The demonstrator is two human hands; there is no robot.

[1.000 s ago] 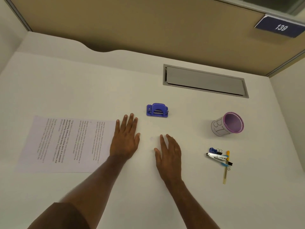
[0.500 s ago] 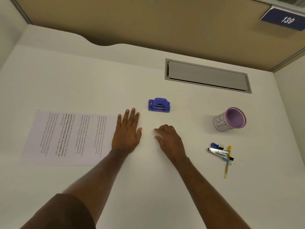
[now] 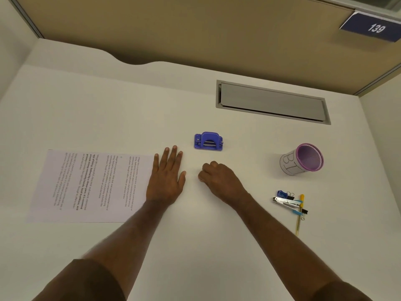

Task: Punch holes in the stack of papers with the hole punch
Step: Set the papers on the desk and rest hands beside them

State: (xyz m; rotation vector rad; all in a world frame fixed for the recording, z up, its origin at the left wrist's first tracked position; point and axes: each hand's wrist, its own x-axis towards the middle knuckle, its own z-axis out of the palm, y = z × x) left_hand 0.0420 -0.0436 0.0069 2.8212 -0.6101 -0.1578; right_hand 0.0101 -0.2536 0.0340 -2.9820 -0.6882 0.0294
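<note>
A small blue hole punch point(image 3: 208, 141) stands on the white desk, just beyond my two hands. The stack of printed papers point(image 3: 91, 185) lies flat to the left, its text running sideways. My left hand point(image 3: 167, 177) rests flat on the desk with fingers spread, its edge touching the papers' right border. My right hand point(image 3: 219, 179) sits a little to the right of it, fingers curled under into a loose fist, holding nothing. Both hands are a short way in front of the punch and touch neither it nor each other.
A purple-rimmed mesh pen cup point(image 3: 302, 159) lies tipped at the right. In front of it sit a stapler, binder clips and a yellow pen point(image 3: 290, 203). A grey cable hatch point(image 3: 271, 103) is set in the desk behind. A partition wall closes the back.
My right hand has moved forward and left toward the punch and curled its fingers from flat into a loose fist. My left hand stayed flat by the papers.
</note>
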